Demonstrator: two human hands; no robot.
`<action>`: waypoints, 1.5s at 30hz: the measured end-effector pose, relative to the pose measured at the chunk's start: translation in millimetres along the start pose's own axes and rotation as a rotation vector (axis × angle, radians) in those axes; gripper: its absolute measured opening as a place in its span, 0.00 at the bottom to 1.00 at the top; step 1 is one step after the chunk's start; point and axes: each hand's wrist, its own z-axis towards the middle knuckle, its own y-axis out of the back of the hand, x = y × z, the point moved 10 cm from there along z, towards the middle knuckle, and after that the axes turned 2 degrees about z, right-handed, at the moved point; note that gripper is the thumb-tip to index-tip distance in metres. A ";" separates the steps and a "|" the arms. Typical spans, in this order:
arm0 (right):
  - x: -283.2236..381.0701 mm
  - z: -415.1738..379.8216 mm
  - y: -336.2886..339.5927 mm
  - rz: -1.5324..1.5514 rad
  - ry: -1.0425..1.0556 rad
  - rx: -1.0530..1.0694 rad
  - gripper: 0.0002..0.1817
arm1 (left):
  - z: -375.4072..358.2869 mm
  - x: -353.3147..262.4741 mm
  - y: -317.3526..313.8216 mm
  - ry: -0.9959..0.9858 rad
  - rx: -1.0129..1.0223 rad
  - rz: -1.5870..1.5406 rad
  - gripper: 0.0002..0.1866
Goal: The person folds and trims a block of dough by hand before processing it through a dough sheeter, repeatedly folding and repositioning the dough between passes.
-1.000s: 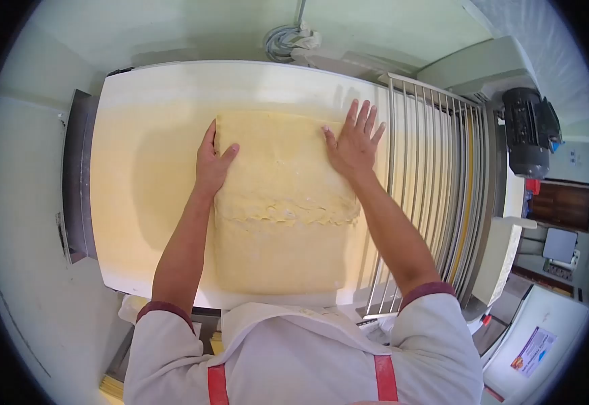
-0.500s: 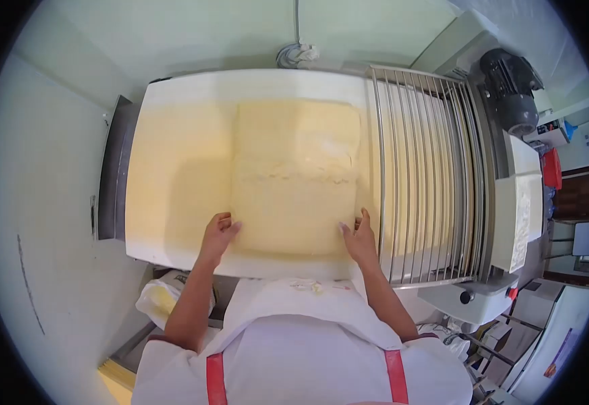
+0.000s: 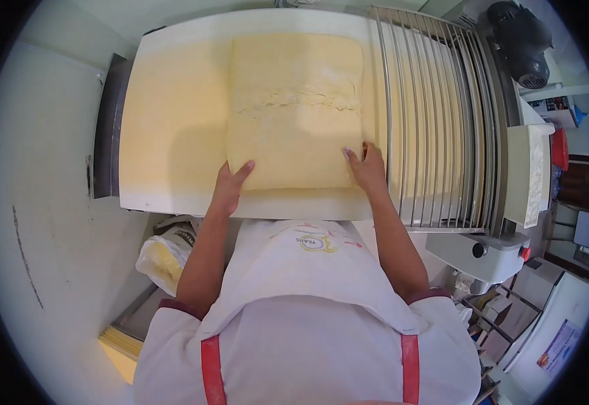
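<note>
A thick, pale yellow slab of dough (image 3: 294, 145), roughly square, lies flat on the white belt (image 3: 281, 204) of the machine. A cracked, uneven seam runs across its middle. My left hand (image 3: 230, 185) grips its near left corner, the thumb on top and the fingers hidden at the edge. At the near right side my right hand (image 3: 370, 167) has its thumb on the dough and its fingers bent around the side.
A metal bar guard (image 3: 429, 135) covers the belt to the right, with a dark motor (image 3: 520, 44) behind it. A red button (image 3: 525, 254) sits on the machine's near right corner. At the lower left is a plastic bag (image 3: 163, 260).
The camera view has tipped downward, so the belt and dough appear higher. My hands have closed in on the near corners of the dough, the left thumb now resting on top.
</note>
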 end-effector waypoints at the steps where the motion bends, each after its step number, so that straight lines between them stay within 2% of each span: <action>1: 19.2 -0.7 3.8 -0.091 0.163 -0.076 0.39 | 2.0 0.3 -0.1 0.000 0.007 -0.011 0.33; 3: 60.3 -15.6 -2.5 -0.269 0.487 -0.220 0.42 | 5.1 2.1 3.0 0.004 0.009 0.010 0.33; 6: 110.8 -22.5 -39.7 -0.586 0.682 -0.119 0.44 | 4.4 1.4 5.5 0.009 0.005 0.065 0.32; 10: 105.6 -12.3 -58.5 -0.669 0.603 -0.023 0.43 | 4.7 -11.7 4.1 -0.036 -0.022 0.164 0.29; 15: 105.9 -13.6 -60.2 -0.650 0.623 -0.093 0.45 | 7.6 -11.8 5.6 -0.086 0.026 0.116 0.29; 18: 111.2 -14.4 -66.8 -0.519 0.624 -0.130 0.45 | 9.1 -10.0 9.5 -0.109 0.021 0.077 0.30; 22: 154.9 -31.0 -105.1 -0.620 0.696 -0.008 0.44 | 8.7 -13.5 14.7 -0.148 -0.002 0.188 0.32; 25: 158.8 -31.3 -105.9 -0.629 0.665 -0.019 0.45 | 5.5 -9.0 16.3 -0.061 0.041 0.240 0.30; 28: 152.5 -28.9 -108.8 -0.602 0.645 -0.061 0.44 | 8.7 -12.1 19.7 -0.151 0.009 0.198 0.30; 31: 175.7 -36.2 -119.8 -0.392 0.697 -0.078 0.44 | 9.2 -8.9 22.7 -0.167 0.013 0.229 0.31; 34: 200.2 -35.8 -145.2 -0.678 0.680 -0.044 0.43 | 13.7 2.5 32.6 -0.150 -0.044 0.327 0.32; 37: 201.6 -39.7 -141.6 -0.673 0.688 -0.061 0.43 | 8.6 -8.2 29.5 -0.236 -0.043 0.352 0.30; 40: 199.6 -37.5 -142.8 -0.617 0.653 -0.089 0.42 | 5.8 2.7 24.7 -0.060 0.090 -0.101 0.24; 43: 230.9 -50.8 -159.6 -0.486 0.758 -0.050 0.42 | -3.2 27.3 25.4 0.202 0.218 -0.393 0.19; 45: 242.3 -48.6 -174.1 -0.591 0.745 0.024 0.42 | -4.4 27.7 26.3 0.195 0.156 -0.401 0.18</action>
